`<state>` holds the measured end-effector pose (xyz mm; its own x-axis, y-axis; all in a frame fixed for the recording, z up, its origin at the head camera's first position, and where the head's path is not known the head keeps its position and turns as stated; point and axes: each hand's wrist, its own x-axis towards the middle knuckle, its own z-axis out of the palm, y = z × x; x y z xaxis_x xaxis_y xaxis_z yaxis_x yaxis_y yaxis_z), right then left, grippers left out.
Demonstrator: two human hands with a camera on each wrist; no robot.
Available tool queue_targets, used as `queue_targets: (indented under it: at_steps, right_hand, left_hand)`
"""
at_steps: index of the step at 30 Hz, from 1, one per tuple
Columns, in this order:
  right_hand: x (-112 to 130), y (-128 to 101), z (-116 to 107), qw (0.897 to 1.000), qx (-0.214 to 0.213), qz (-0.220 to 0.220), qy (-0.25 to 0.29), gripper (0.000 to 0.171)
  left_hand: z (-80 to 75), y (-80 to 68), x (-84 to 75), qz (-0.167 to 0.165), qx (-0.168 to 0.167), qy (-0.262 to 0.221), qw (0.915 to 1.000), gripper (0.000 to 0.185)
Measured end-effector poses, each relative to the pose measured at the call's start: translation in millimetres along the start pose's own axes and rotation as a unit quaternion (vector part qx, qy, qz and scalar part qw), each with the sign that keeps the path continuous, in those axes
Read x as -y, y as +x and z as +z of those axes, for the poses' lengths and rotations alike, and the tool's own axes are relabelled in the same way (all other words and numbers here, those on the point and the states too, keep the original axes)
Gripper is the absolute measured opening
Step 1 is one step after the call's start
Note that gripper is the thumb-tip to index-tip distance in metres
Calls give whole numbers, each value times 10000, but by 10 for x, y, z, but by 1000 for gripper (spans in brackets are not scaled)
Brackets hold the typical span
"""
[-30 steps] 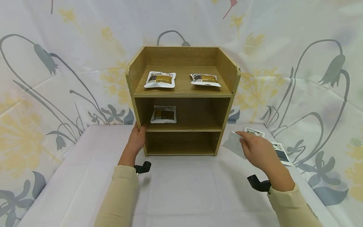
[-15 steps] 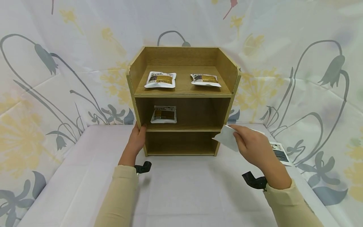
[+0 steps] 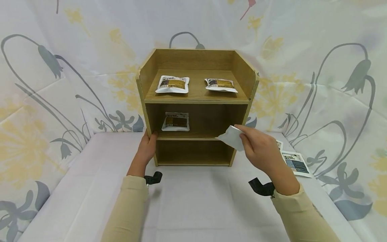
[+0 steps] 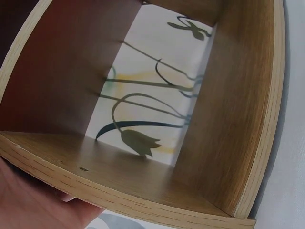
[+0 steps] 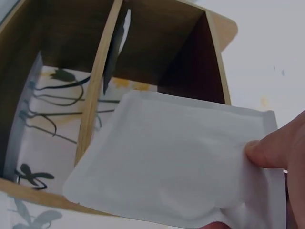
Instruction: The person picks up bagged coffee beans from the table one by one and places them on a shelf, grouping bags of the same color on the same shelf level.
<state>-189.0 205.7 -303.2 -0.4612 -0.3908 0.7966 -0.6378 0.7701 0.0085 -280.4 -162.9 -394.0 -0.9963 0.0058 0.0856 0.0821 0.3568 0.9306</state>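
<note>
My left hand [image 3: 146, 149] grips the left side panel of a small wooden shelf unit [image 3: 196, 101], its thumb near the front edge; part of the hand is hidden behind the panel. By one edge, my right hand [image 3: 263, 149] pinches a flat white pouch [image 3: 231, 138], in front of the unit's lower right side. Its plain white face fills much of the right wrist view, thumb [image 5: 267, 153] on top. On the top level lie a left pouch [image 3: 173, 84] and a right pouch [image 3: 221, 85], both with brown-yellow labels. A dark-labelled pouch [image 3: 176, 121] sits at the middle level's left.
To the right of the unit, a blue-labelled pouch [image 3: 295, 164] lies on the white-covered table [image 3: 193, 201], with another pouch [image 3: 279, 145] partly hidden behind my right hand. A flower-printed cloth [image 3: 305, 67] hangs behind and at both sides.
My right hand has carried the white pouch left and slightly up, from beside the unit to in front of its right side. The left hand keeps its place on the side panel.
</note>
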Motion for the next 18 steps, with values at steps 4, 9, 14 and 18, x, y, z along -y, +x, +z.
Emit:
queue_targets:
  at_steps: [4,9,14,18]
  right_hand:
    - [24,53,25,9998,-172,-22,47,31]
    - [68,152,94,9984,-452,-106,315,32]
    - [84,226,203,9972,-539,-95,505,31]
    - [69,247,305,9976,-479,-43,488,31]
  left_hand:
    - [18,-1,-29,43,37,-13,10000,61]
    - [12,-12,-35,27,41,6,10000,60]
    - [-6,-16,-30,-28,44,3,10000,61]
    - [-15,-15,-26,-53,30,-36,10000,61]
